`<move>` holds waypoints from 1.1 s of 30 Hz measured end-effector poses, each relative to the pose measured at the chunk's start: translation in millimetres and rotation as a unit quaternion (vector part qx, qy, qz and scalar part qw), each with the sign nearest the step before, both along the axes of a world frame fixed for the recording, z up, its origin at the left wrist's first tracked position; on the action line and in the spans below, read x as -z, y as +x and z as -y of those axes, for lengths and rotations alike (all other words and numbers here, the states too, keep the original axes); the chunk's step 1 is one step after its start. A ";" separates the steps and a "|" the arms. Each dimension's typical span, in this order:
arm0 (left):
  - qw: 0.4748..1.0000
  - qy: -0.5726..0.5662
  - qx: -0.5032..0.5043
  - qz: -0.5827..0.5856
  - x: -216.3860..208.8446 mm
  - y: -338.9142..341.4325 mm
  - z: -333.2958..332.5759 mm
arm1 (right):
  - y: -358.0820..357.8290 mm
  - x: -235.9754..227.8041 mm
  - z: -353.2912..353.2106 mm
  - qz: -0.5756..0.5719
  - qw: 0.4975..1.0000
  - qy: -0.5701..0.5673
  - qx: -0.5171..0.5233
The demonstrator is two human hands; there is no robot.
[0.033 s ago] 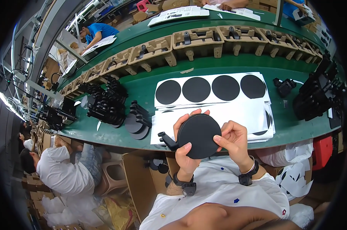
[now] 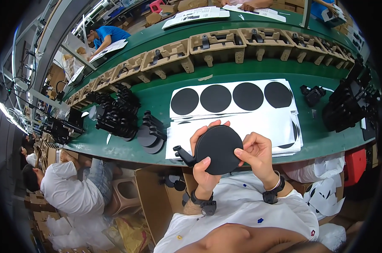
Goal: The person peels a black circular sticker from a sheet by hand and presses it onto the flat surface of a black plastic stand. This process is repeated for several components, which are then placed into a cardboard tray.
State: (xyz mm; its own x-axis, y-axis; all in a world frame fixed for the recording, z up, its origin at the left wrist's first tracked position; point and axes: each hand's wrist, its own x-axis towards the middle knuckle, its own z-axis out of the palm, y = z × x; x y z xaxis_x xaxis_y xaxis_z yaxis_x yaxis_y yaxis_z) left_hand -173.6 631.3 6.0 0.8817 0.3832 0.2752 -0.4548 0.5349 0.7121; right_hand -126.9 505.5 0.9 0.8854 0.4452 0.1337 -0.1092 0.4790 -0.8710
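Observation:
A round black base with a short jointed arm sticking out at its left is held up over the front edge of the green table. My left hand grips it, fingers behind the far rim and thumb on the near left edge. My right hand pinches at the right rim, thumb lying over the edge and fingers curled; whether a thin layer lies between them I cannot tell. Just beyond lie white sheets, the upper one bearing a row of black round pads.
Similar black bases with arms stand stacked at the left, with more black parts behind. Another black stack is at the right beside a small black part. Cardboard pulp trays line the back. A co-worker sits at left.

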 end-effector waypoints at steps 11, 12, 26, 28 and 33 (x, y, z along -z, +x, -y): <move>0.979 0.152 -0.135 0.031 15.9 0.0 -10.4 | 5.4 -5.9 -23.7 0.190 0.926 -0.304 0.116; 0.976 0.148 -0.157 0.023 16.5 -0.3 -10.4 | 6.8 -7.3 -23.9 0.242 0.889 -0.366 0.128; 0.998 0.022 -0.061 -0.019 24.5 0.0 -28.9 | 9.7 10.7 -28.1 0.670 0.692 -0.195 0.187; 0.984 0.157 -0.080 -0.010 36.3 2.1 -28.3 | 10.9 14.2 -25.7 0.563 0.777 -0.158 0.234; 0.986 0.110 -0.028 -0.121 67.2 9.0 -44.7 | 12.5 12.8 -21.8 0.387 0.887 -0.126 0.216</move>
State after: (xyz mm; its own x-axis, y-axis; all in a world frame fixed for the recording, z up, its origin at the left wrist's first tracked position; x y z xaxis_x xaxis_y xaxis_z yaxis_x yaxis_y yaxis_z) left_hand -164.5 675.9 -61.3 0.9109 0.3879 0.1408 -0.2815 0.3348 0.8992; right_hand -114.4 527.3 -11.9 0.6669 0.1893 0.7207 0.7151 0.1090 -0.6904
